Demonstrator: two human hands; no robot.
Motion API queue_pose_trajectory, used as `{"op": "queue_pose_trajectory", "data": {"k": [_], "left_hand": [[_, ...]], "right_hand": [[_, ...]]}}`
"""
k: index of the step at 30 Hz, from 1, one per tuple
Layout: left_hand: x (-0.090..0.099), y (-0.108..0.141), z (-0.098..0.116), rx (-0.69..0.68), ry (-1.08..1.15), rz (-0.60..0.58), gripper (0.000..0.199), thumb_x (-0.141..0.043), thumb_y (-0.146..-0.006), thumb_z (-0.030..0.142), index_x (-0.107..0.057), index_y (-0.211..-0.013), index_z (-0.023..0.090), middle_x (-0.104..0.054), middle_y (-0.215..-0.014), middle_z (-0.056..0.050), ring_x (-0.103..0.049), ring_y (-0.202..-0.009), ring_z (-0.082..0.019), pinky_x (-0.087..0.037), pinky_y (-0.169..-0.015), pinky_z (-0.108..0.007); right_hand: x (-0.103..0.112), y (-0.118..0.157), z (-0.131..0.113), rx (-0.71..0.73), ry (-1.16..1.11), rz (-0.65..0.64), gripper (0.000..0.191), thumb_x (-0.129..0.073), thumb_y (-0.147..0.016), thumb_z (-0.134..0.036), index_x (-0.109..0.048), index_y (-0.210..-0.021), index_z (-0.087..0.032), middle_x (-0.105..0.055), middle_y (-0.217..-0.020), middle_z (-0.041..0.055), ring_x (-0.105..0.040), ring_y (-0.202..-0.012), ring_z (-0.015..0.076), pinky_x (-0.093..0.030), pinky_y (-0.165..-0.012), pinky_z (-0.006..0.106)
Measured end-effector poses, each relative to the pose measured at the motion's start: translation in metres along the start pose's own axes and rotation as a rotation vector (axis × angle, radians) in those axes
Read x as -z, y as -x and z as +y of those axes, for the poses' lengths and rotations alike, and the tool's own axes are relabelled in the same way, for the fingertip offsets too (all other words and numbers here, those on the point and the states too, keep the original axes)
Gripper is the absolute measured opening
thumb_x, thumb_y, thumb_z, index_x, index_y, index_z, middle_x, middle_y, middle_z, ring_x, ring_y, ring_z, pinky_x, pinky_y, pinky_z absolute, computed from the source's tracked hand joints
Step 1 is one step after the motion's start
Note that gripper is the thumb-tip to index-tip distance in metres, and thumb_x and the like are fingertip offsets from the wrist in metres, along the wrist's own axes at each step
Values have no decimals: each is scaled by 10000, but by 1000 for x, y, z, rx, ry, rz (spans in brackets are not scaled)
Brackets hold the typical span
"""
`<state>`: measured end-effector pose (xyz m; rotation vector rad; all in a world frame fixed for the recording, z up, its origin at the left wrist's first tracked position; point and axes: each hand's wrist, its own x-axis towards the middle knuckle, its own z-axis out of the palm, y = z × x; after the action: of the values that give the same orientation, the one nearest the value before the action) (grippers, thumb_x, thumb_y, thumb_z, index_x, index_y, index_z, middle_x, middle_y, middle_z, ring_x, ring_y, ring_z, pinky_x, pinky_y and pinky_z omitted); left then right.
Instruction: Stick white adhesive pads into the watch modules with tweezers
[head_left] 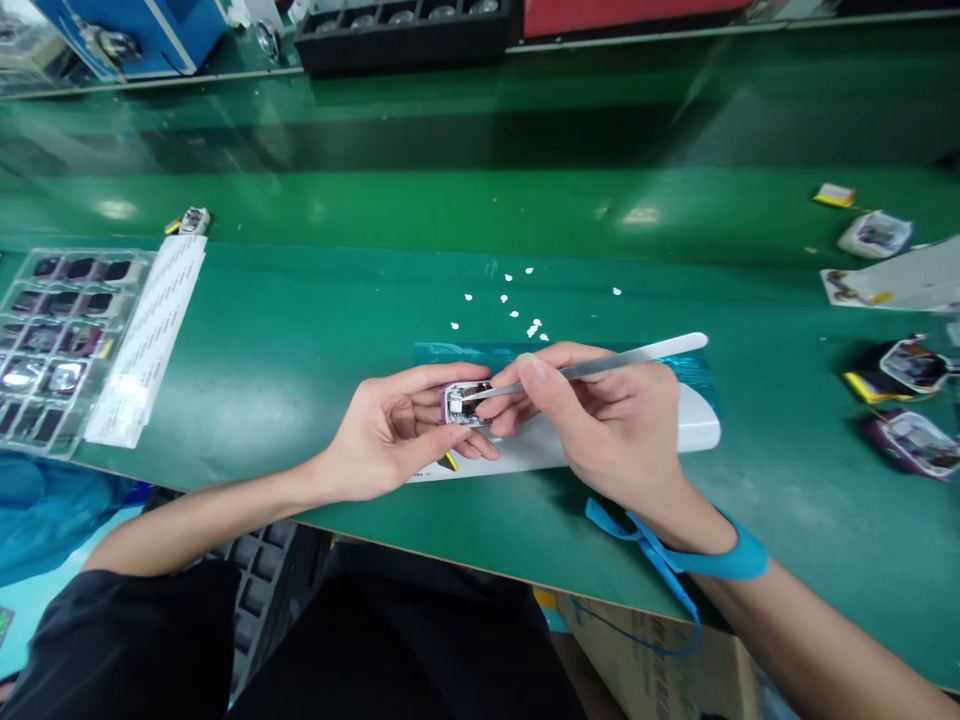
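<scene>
The left hand [390, 430] cradles a small purple-edged device housing [465, 404] just above the green bench [300, 350], its fingers [457, 445] curled under and around the part, pinching it by the edges with the open face turned up. The right hand [607, 425] grips metal tweezers [600, 366] between thumb and forefinger, pressed together on the shaft, with the tips reaching into the housing; whether the tips hold anything is too small to tell. A blue wrist strap [731, 560] circles the right wrist. Under both hands lies a white sheet [697, 430] on a teal film [442, 353], and small white scraps [514, 300] are scattered on the bench just beyond. A clear tray of parts [60, 340] sits well off to the left beside a white strip [146, 335], and several similar housings [911, 440] lie at the right. As a judgement, the chief risk is the tweezer tips slipping on the exposed interior and scratching or shorting it, since the housing is held in the air by fingertips alone and could rotate under sideways pressure. A loosened grip could also drop the part onto the sheet, and any tiny piece released from the tips might be lost among the white scraps.
</scene>
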<state>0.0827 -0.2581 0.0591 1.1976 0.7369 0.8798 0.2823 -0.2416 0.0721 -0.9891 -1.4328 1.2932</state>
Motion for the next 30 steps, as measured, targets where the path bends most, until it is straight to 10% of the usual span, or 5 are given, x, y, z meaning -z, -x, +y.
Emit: {"op": "queue_pose_trajectory", "data": {"k": [7,15,22,30], "left_hand": [[-1,1,-2,-18,6,15,352,-660,-952,147,-612,-1299,108,-803,-939,-84,-801,-826,-203,-687,-740,-283],[14,-10,14,45,-240,91,276,-581,-963,170,-667,-1212,92,-779,-803,-60,-754,-669,-155,-634,-639,-236],[56,-14,47,143,-754,-92,195,-593,-955,210,-759,-1040,152,-790,-918,-53,-698,-744,-128,-504,-620,-188],[56,-11,51,117,-950,-274,216,-601,-968,296,-786,-1009,193,-680,-624,26,-412,-441,-73,-267,-433,-226]], "right_hand": [[-6,3,-1,40,74,28,219,-619,-988,-289,-716,-806,-215,-760,-758,14,-716,-590,127,-611,-556,236],[5,5,6,553,453,34,139,-628,-956,-137,-728,-988,-227,-778,-834,9,-717,-711,141,-573,-617,276],[5,-2,17,449,657,-229,195,-519,-1023,-149,-707,-1073,-159,-777,-1013,69,-690,-865,192,-557,-773,364],[9,-7,27,386,594,-357,215,-525,-1035,-194,-720,-1122,-171,-779,-1062,45,-676,-921,192,-554,-833,363]]}}
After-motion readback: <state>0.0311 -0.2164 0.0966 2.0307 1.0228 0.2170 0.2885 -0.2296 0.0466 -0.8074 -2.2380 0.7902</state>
